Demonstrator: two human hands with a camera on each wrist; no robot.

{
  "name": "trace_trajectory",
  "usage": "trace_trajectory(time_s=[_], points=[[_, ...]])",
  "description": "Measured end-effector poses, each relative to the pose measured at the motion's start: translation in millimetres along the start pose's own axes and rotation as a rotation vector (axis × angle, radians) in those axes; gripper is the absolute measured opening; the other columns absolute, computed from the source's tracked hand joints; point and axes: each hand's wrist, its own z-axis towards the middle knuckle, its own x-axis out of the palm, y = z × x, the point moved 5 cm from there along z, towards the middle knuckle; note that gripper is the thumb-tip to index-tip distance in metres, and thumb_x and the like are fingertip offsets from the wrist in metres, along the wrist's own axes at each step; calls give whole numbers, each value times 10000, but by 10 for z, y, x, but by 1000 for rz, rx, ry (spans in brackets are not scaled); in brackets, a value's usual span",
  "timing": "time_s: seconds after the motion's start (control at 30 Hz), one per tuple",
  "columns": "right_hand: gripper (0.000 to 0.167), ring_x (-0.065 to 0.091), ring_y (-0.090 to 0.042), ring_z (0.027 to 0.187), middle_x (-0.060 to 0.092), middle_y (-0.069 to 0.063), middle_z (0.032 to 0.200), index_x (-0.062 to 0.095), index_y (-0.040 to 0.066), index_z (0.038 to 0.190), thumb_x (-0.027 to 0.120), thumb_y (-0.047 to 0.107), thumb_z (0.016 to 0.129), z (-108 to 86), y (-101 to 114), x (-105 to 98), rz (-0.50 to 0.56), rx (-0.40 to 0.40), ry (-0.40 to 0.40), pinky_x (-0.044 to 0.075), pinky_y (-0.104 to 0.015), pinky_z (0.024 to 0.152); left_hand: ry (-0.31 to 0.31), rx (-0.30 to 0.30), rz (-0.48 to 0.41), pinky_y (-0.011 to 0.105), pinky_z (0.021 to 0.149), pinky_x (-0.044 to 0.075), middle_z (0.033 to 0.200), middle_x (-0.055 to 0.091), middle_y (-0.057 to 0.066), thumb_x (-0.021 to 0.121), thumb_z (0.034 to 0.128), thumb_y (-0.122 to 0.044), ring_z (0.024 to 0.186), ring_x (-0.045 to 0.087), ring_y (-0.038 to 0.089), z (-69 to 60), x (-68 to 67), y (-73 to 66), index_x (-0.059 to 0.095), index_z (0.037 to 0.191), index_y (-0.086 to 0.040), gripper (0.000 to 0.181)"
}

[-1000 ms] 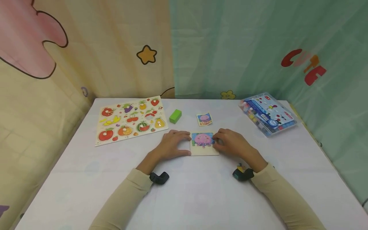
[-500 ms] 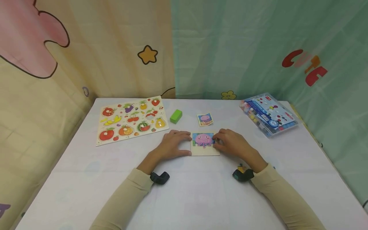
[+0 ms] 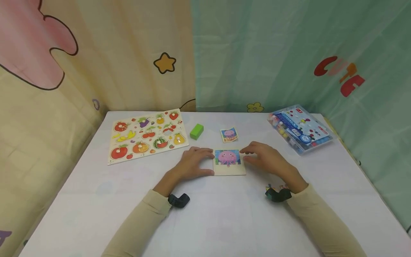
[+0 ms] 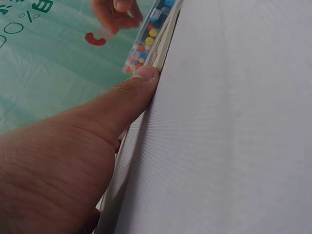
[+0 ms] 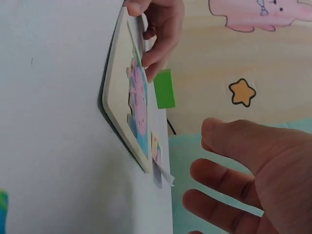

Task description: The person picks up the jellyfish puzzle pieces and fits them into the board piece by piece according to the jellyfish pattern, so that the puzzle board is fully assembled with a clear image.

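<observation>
A small jigsaw board [image 3: 229,171] lies flat before me, its upper part filled with a pink octopus picture [image 3: 227,157] and its lower strip bare wood. My left hand [image 3: 193,163] grips the board's left side, thumb at the near corner and fingertips at the far one. In the left wrist view the thumb [image 4: 112,107] presses on the board's edge. My right hand [image 3: 264,159] hovers just off the board's right edge, fingers loosely bent; the right wrist view shows nothing between them. Loose puzzle pieces [image 3: 270,187] lie partly hidden behind the right wrist camera.
Beyond the board lies a small octopus picture card [image 3: 229,135]. A green block [image 3: 197,131] and a fruit puzzle board [image 3: 147,136] are at the back left. At the back right stands a clear plastic case of colourful beads [image 3: 300,129]. Curtains close off the table's far side.
My right hand has let go at the picture's right side and shifted right, away from the board. The left hand keeps its place on the board.
</observation>
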Motion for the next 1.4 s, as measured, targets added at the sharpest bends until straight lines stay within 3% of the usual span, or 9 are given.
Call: trace_trajectory(time_s=[0.17,0.33,0.53,0.67,0.8,0.97,1.17,1.27,1.4], points=[[323,631,-245,1096,683,-30,1148,699,86,1259,727,195,956,-340,-145,-135,133,27,52,508,-485,933,1,-4,-6,508,1022,329,1521,485,-43,760,863,-538,1357,385,262,-12,-1,-9,634,1342,-238,579],[344,595,-257,1148,660,-2,1200,690,96,1263,743,206,941,-843,-366,-141,132,105,97,484,-495,964,15,-11,1,511,1034,322,1534,469,-47,743,873,-551,1363,379,256,-3,-4,11,626,1358,-244,585],[356,569,-202,1038,623,79,1132,738,194,1127,877,245,803,-1150,-352,-143,82,-22,1,470,-440,849,4,-17,-2,514,1027,326,1528,475,-48,749,870,-546,1351,383,254,-1,-45,38,631,1354,-241,584],[364,540,-168,1014,594,99,1131,719,268,1045,919,252,740,-1144,-250,-83,54,-95,-38,396,-429,817,2,-27,-1,519,1024,329,1528,477,-47,753,868,-543,1345,388,255,-8,-59,40,635,1348,-240,580],[347,516,-169,1031,582,88,1136,681,277,979,919,222,733,-1121,-208,-9,64,-66,-25,373,-428,827,5,-30,-2,521,1021,331,1526,482,-44,758,866,-538,1340,393,256,-18,-54,31,638,1340,-236,575],[344,521,-166,1043,600,78,1121,679,263,945,917,150,723,-1144,-236,37,62,-65,-76,412,-399,815,8,-29,-9,505,1013,332,1523,485,-46,764,865,-528,1335,392,244,-25,-45,18,639,1342,-237,572],[345,534,-182,1018,596,124,1049,647,251,922,901,129,724,-1128,-250,71,53,-81,-110,305,-559,949,14,-22,-4,498,1017,335,1526,479,-50,751,869,-545,1339,392,242,-13,-32,12,633,1349,-239,581],[335,545,-174,1006,600,142,1029,638,234,960,880,129,754,-1006,-196,65,34,-83,-96,300,-590,969,12,-16,-2,494,1013,341,1526,479,-51,748,868,-554,1334,397,242,-4,-21,7,632,1350,-241,587],[289,587,-164,1011,632,112,1035,668,188,1037,850,166,814,-601,-2,97,65,-92,-42,434,-498,929,23,-14,-9,500,1020,336,1527,477,-52,750,868,-549,1339,393,244,5,13,0,632,1350,-242,583]])
